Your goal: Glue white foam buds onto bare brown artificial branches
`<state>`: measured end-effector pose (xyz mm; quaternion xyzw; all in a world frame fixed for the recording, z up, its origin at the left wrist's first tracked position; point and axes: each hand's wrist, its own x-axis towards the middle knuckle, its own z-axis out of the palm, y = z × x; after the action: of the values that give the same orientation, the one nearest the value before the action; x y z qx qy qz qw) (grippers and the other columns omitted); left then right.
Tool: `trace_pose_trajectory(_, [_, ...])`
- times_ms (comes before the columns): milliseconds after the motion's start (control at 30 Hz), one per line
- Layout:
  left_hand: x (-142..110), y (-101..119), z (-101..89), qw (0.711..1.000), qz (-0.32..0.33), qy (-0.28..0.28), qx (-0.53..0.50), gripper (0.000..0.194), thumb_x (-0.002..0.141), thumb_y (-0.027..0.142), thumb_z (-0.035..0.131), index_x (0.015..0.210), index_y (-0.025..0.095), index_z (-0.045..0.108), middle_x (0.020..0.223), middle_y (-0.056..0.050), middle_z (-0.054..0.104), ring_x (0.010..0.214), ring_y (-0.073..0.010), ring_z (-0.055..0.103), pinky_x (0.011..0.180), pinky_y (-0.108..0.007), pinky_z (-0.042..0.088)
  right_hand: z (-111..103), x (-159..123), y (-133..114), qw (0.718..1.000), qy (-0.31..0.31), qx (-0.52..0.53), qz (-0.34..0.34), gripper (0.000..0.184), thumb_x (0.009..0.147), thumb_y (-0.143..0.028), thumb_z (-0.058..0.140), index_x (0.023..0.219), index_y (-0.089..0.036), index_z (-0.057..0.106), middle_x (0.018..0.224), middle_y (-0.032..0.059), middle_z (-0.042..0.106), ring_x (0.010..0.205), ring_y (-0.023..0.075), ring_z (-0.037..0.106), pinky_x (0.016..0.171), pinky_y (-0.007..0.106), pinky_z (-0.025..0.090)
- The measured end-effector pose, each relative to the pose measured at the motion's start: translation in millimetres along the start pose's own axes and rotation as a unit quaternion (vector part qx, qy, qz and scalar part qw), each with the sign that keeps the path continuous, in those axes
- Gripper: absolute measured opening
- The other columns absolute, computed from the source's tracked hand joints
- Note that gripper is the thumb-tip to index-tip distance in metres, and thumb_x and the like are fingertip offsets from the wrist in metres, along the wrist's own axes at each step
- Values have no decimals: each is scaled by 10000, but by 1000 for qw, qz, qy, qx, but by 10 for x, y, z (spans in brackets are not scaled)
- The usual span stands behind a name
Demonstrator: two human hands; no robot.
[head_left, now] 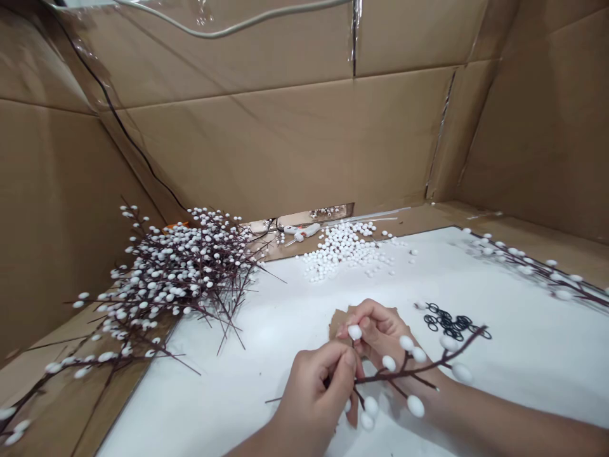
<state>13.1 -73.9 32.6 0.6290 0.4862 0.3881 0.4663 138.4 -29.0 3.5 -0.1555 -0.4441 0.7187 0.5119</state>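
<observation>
My left hand pinches the dark stem of an artificial pussy willow branch near its cut end. My right hand sits just behind it, its fingertips closed on a white foam bead at the stem. Several other oval white beads stand along the twigs to the right of my hands. A scrap of brown cardboard lies under my right hand, partly hidden by my fingers.
Black rubber rings lie right of my hands on a white sheet. Behind are loose white beads and a glue gun. A heap of beaded branches lies left, another branch right, inside cardboard walls.
</observation>
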Motion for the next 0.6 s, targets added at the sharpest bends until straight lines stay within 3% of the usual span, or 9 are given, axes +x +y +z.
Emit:
trace_pose_trajectory(433, [-10, -5, -6, 999, 15, -25, -22, 363, 842, 445, 364, 589, 190, 416, 415, 35, 449, 359, -78, 405, 409, -184, 320, 80, -54, -37, 1000, -18, 10, 8, 187, 826, -358, 542, 797, -174, 568, 758, 29, 581, 524, 102, 532, 456, 237, 458])
trace_pose_trajectory(600, [-14, 20, 8, 1000, -12, -17, -20, 361, 838, 450, 378, 592, 190, 426, 414, 36, 453, 360, -76, 401, 402, -183, 323, 153, -69, -66, 998, 13, 41, 41, 189, 828, -352, 541, 784, -169, 550, 717, 18, 563, 535, 104, 533, 458, 223, 448])
